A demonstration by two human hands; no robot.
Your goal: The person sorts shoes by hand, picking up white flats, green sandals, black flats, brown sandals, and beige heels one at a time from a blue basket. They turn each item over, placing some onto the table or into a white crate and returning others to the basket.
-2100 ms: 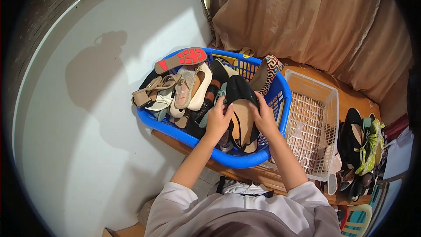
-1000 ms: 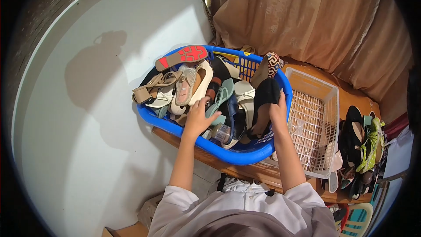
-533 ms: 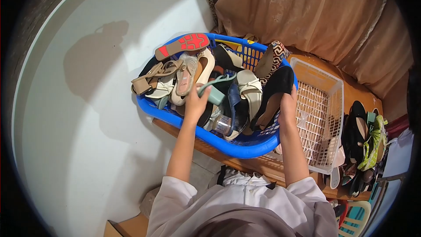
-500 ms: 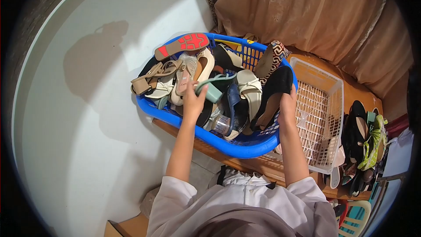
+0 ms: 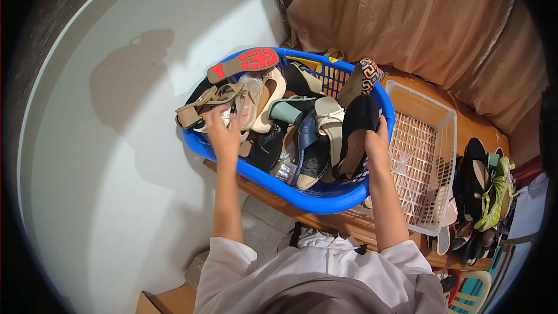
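A blue plastic basket [image 5: 325,202] full of mixed shoes stands in front of me. Over its left part is my left hand [image 5: 224,134], fingers apart, near a beige strappy sandal [image 5: 203,103] and white shoes. My right hand [image 5: 376,142] is closed around a black shoe [image 5: 356,134] at the basket's right side. Between my hands lie a sandal with a green heel [image 5: 286,111], a blue sandal [image 5: 306,136] and a white sandal with a bow [image 5: 330,113]. A shoe with a red-patterned sole [image 5: 250,63] rests on the far left rim.
Right of the basket, a clear plastic crate [image 5: 450,151] sits on a wooden table [image 5: 482,125]. More shoes, among them a green patterned pair [image 5: 497,197], lie at the table's right. A brown curtain [image 5: 407,17] hangs behind; a white wall [image 5: 70,168] stands left.
My left hand has let go of the green-heeled sandal, which now lies in the basket, and has moved left. My right hand stays at the black shoe.
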